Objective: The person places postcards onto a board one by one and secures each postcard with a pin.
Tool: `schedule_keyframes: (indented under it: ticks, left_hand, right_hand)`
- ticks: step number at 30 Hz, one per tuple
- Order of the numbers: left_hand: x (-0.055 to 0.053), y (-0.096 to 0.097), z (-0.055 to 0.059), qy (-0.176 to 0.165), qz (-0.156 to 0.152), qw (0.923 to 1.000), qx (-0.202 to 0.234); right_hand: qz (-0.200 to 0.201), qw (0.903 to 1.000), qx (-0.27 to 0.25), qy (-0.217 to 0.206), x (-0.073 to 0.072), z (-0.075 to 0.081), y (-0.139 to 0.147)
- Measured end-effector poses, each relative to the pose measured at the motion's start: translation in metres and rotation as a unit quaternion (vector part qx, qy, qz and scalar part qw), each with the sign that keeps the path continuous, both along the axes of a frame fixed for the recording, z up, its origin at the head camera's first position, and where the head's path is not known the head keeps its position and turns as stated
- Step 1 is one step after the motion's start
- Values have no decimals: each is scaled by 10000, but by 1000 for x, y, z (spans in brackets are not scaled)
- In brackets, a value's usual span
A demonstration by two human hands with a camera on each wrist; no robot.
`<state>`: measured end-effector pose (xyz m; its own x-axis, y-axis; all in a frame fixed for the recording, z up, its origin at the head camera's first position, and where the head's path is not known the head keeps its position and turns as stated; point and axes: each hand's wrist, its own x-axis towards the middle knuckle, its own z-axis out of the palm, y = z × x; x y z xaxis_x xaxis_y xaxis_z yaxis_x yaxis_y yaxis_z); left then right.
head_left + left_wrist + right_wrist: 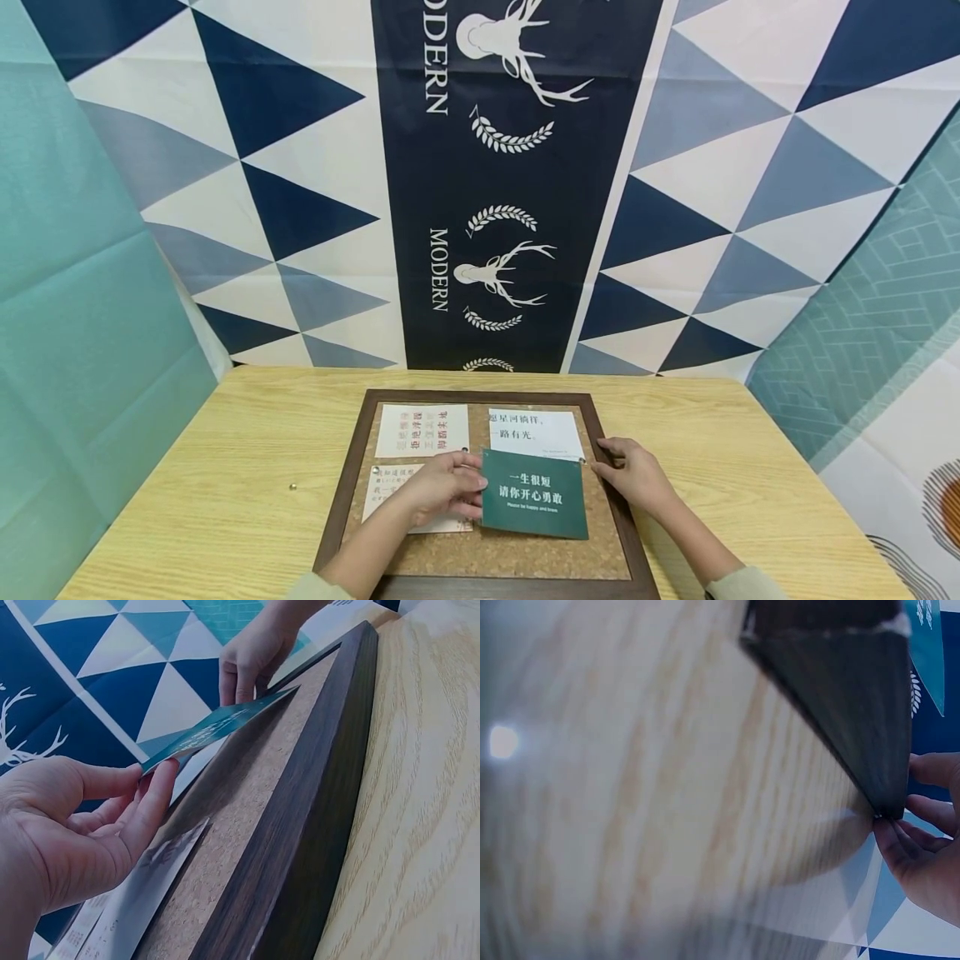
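Observation:
A dark-framed corkboard [551, 560] lies on the table. Over its lower right part is a green card [534, 510] with white lettering. My left hand [447, 487] pinches this card by its left edge; in the left wrist view the card [199, 736] is tilted, its near end raised off the cork. My right hand [639, 477] grips the right side of the frame, thumb toward the inside. In the right wrist view its fingers [901, 851] touch the dark frame [844, 697]. Behind the green card, a white card [534, 429] is partly covered.
A cream card [422, 429] with red and grey characters is at the board's upper left. Below it another pale card [386, 483] is partly hidden by my left hand. A small metal pushpin [293, 487] lies on the wooden table [225, 517], left of the board. A patterned cloth [495, 183] hangs behind.

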<state>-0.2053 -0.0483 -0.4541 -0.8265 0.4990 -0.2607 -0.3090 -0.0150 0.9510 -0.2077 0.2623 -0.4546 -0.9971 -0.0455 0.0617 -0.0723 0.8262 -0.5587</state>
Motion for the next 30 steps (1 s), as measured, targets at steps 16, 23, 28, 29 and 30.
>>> schedule_keyframes:
  ticks: [16, 23, 28, 29, 30]
  left_hand:
    - [0, 10, -1, 99, 204, 9989, -404]
    - [0, 12, -3, 503, 282, 9939, -945]
    - [2, 13, -1, 962, 313, 9859, -1331]
    - [2, 13, -1, 1035, 311, 9845, -1380]
    - [2, 13, 0, 1093, 309, 9832, -1432]
  right_hand:
    - [-46, 10000, -33, -1, -1, -2, 0]
    - [-94, 9999, -37, -28, -1, -4, 1]
    - [-96, 9999, -63, -12, -1, -4, 0]
    - [-82, 9999, -67, -9, -2, -4, 0]
    - [-82, 9999, -75, -19, -2, -4, 0]
